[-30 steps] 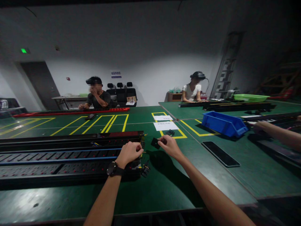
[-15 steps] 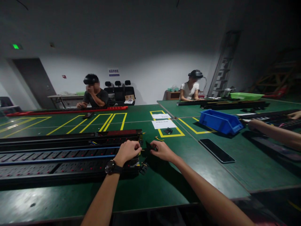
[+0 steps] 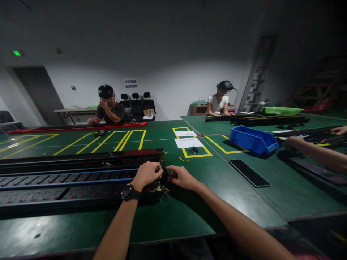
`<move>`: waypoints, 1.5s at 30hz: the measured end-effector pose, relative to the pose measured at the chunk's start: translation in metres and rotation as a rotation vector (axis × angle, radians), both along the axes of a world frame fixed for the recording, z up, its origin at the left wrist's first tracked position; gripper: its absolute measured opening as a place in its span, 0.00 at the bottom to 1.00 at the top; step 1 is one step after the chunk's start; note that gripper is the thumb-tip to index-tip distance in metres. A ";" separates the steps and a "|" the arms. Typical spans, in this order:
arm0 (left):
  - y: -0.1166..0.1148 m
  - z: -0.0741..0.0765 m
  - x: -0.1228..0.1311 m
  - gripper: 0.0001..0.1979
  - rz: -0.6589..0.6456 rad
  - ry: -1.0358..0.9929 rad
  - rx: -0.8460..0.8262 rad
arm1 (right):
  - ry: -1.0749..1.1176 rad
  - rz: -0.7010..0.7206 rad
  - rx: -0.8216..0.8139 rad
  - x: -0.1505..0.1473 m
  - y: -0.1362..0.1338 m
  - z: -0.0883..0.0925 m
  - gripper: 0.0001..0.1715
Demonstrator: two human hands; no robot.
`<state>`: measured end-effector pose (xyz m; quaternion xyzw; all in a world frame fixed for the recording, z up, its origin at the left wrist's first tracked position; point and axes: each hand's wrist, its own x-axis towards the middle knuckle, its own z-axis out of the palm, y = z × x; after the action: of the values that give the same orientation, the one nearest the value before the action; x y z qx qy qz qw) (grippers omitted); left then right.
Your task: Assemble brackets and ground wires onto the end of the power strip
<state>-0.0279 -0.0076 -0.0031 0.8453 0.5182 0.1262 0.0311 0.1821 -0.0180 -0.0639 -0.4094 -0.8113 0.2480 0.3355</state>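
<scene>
A long black power strip [image 3: 67,180] with red switches and blue wires lies across the green table [image 3: 189,216] in front of me. My left hand [image 3: 148,174], with a black watch on the wrist, is closed on the strip's right end. My right hand [image 3: 182,177] pinches a small black end piece [image 3: 169,174] and presses it against that same end. A small black part with yellow wires [image 3: 164,195] lies just below the strip's end.
A blue bin [image 3: 253,140], a dark flat panel [image 3: 248,173], white papers [image 3: 189,142] and a small black part [image 3: 194,150] lie to the right. Another person's arm [image 3: 314,153] reaches in at the right edge. Two people sit at the far tables.
My right hand has carried the small black piece leftward and down from open air to the strip's right end. The left hand has stayed on the strip.
</scene>
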 end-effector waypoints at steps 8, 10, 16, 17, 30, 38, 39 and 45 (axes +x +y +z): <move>0.000 0.000 0.000 0.11 -0.002 -0.006 -0.003 | -0.021 0.047 0.010 0.006 0.003 0.000 0.26; 0.000 0.000 0.000 0.11 -0.003 -0.005 0.002 | -0.009 0.070 -0.002 0.008 0.002 0.000 0.26; -0.001 0.001 0.000 0.12 -0.005 -0.004 0.003 | 0.042 0.094 -0.040 0.006 0.000 0.001 0.26; -0.001 0.001 0.000 0.13 -0.002 0.000 0.004 | 0.052 0.100 -0.039 0.005 0.000 0.001 0.27; -0.005 0.008 0.003 0.27 0.067 -0.012 0.010 | 0.217 0.155 -0.160 0.001 0.004 -0.008 0.32; -0.002 0.007 0.003 0.32 0.036 -0.106 -0.067 | 0.426 0.258 -0.369 -0.004 0.009 -0.018 0.39; -0.002 0.007 0.003 0.31 0.037 -0.104 -0.064 | 0.432 0.259 -0.373 -0.003 0.010 -0.018 0.39; -0.003 0.007 0.003 0.30 0.060 -0.068 -0.050 | 0.450 0.267 -0.401 -0.003 0.012 -0.019 0.40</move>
<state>-0.0246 -0.0108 0.0042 0.8236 0.5449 0.1429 0.0660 0.1793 -0.0062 -0.0830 -0.2921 -0.6983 0.5288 0.3839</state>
